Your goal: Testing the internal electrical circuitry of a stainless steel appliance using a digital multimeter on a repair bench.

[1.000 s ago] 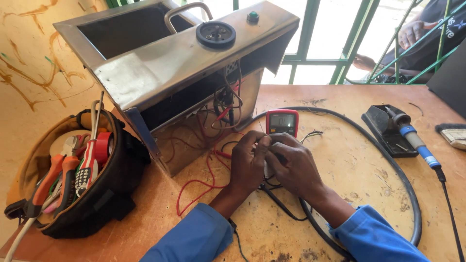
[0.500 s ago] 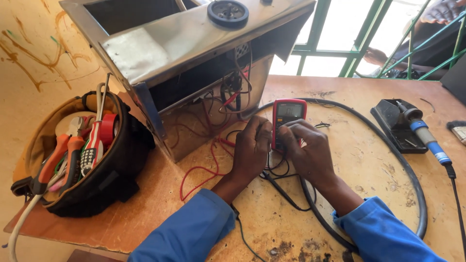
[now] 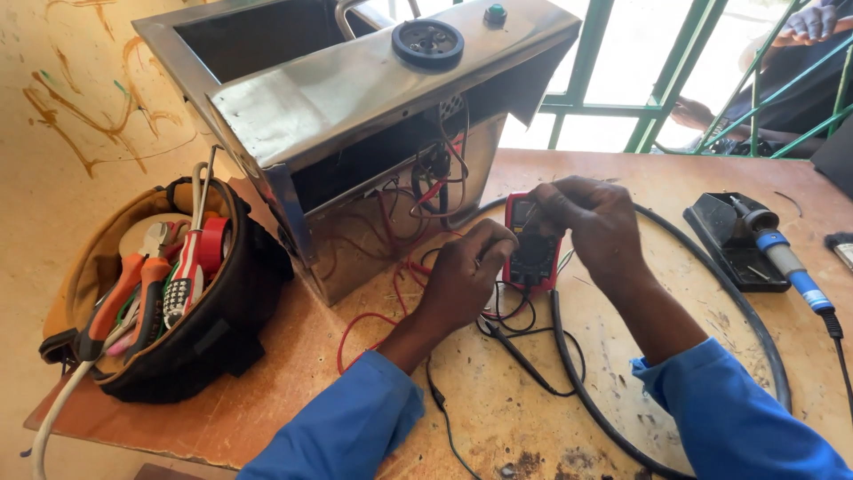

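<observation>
Both hands (image 3: pixel 533 240) on red multimeter (image 3: pixel 531 252)

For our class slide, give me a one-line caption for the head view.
Both hands, left hand and right hand, grip a red multimeter beside an opened stainless-steel appliance.

Repair workshop, tool bag (image 3: pixel 178 302), soldering iron (image 3: pixel 786 262), multimeter (image 3: pixel 533 253)

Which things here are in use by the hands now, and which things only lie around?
In use:
- red multimeter, left hand and right hand both on it
- its test leads
- open steel appliance with loose wires

Lying about:
- tool bag with pliers
- soldering iron on its black stand
- thick black cable
</observation>
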